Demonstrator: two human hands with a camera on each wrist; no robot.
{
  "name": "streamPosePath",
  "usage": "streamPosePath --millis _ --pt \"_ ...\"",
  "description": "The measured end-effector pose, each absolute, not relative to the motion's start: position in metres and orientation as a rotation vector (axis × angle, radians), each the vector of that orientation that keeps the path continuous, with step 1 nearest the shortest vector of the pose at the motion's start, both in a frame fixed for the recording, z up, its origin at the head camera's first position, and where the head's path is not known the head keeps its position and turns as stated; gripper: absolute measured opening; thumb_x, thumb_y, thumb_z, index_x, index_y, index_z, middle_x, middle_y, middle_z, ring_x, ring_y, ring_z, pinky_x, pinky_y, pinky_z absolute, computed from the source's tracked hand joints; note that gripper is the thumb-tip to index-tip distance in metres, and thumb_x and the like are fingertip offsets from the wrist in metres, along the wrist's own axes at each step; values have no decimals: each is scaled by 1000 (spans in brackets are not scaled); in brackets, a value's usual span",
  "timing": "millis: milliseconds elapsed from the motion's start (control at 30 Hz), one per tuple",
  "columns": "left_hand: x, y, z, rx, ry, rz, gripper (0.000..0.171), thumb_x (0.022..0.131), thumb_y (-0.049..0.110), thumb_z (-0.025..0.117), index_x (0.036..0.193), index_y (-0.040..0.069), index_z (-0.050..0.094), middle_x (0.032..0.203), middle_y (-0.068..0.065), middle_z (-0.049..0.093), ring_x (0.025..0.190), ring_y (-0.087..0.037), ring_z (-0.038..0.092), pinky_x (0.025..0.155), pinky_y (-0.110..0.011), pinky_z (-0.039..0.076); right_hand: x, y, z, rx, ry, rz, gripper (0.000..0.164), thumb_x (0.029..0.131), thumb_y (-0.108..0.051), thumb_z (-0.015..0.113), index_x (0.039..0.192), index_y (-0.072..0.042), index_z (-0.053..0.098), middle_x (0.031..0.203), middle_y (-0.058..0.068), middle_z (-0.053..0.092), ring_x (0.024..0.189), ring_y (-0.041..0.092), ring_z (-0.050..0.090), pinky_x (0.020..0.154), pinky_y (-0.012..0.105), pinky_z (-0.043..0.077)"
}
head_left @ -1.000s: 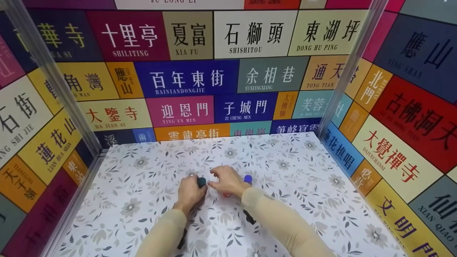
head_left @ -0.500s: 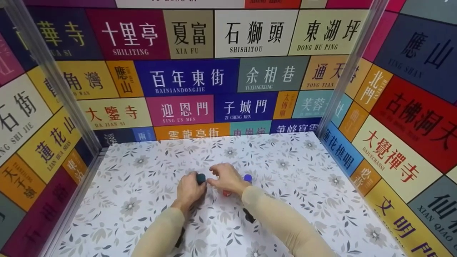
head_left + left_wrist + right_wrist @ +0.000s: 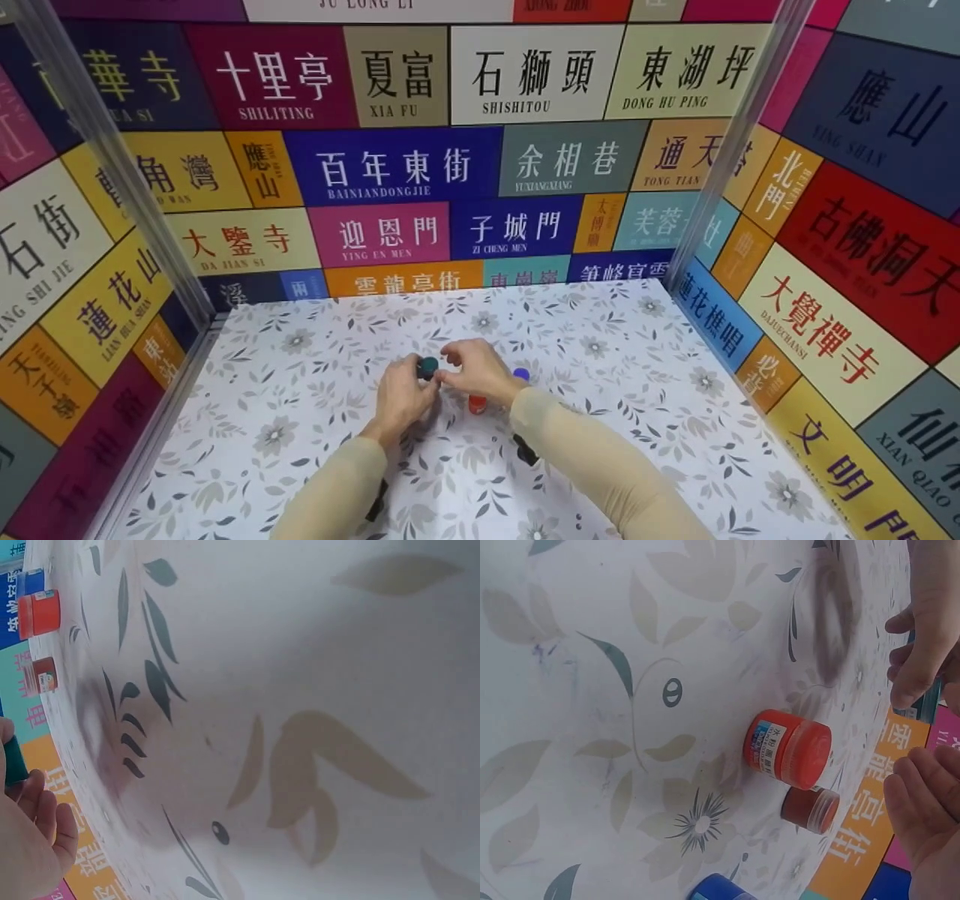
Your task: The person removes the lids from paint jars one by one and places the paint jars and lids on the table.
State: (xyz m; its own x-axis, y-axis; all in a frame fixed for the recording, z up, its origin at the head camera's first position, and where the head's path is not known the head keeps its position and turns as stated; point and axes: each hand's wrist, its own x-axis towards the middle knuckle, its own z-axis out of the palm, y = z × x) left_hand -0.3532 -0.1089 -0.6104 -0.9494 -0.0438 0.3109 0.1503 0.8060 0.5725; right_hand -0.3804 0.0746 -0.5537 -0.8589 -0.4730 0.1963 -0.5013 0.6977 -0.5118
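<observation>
In the head view my left hand grips a small dark green paint jar just above the table. The left wrist view shows only part of this jar at its left edge. My right hand hovers beside the jar, its fingers loosely bent and its thumb close to the lid; whether they touch is unclear. The right wrist view has the right fingers fairly straight, apart from the green jar. Near the right wrist stand a red paint jar, a smaller brown-red jar and a blue jar.
A white table with a grey leaf and flower pattern lies under the hands. Colourful panels with Chinese lettering enclose it at the back and both sides. Metal posts rise at the back corners.
The green jar has shifted slightly up and right in the left hand and shows more of its lid. More of the red jar now appears below the right hand.
</observation>
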Motion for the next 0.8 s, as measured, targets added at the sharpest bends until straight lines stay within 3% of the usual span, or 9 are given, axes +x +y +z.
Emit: streamPosePath --millis 267,533,800 --pt "-349 -102 -603 -113 -2660 -901 28 93 28 84 111 9 73 103 -10 79 100 -32 73 92 -54 62 -381 73 -553 790 -2859 883 43 100 -36 82 133 -7 80 119 11 84 107 25 78 98 43 65" --pt "-347 -96 -604 -102 -2661 -910 30 94 30 84 114 10 74 104 -9 78 101 -30 71 92 -53 60 -380 75 -554 764 -2865 932 31 101 -35 83 122 -13 84 109 8 83 102 29 76 90 39 61" --pt "-347 -91 -603 -146 -2583 -934 25 89 25 86 106 11 74 100 -9 78 97 -30 71 93 -53 59 -379 76 -550 747 -2860 919 31 100 -38 85 121 -14 84 105 4 82 93 19 70 88 36 60"
